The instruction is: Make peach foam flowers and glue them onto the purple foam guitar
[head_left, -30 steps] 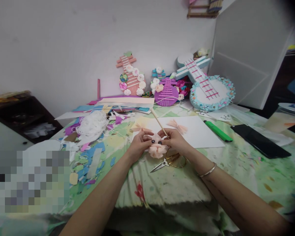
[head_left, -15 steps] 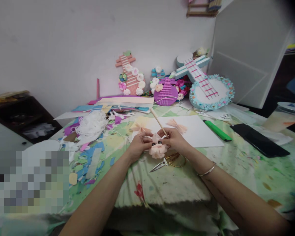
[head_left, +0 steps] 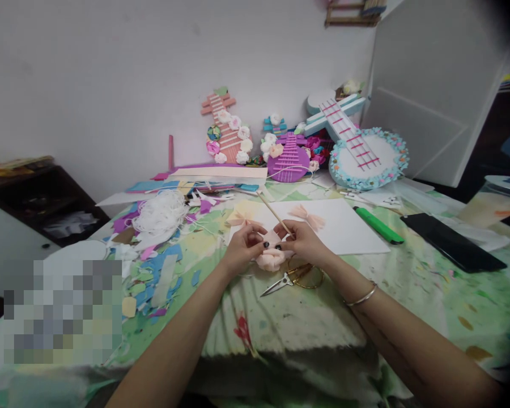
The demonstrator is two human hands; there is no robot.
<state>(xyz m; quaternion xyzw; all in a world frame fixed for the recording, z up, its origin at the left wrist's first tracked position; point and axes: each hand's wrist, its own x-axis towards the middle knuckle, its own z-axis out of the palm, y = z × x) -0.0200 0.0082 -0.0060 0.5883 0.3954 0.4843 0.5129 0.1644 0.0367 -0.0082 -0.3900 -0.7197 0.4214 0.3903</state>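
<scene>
Your left hand [head_left: 243,249] and right hand [head_left: 306,243] both pinch the peach paper flower [head_left: 271,259] with closed fingertips. You hold it just above the table [head_left: 306,328], right beside the scissors [head_left: 292,277]. The bloom faces you and downward. The wooden stick [head_left: 272,211] slants from your right fingertips away from you and to the left. Since half a second ago, hands, flower and stick have barely shifted.

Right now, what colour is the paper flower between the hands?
Pale peach-pink; the flower shows best in the head view.
</scene>
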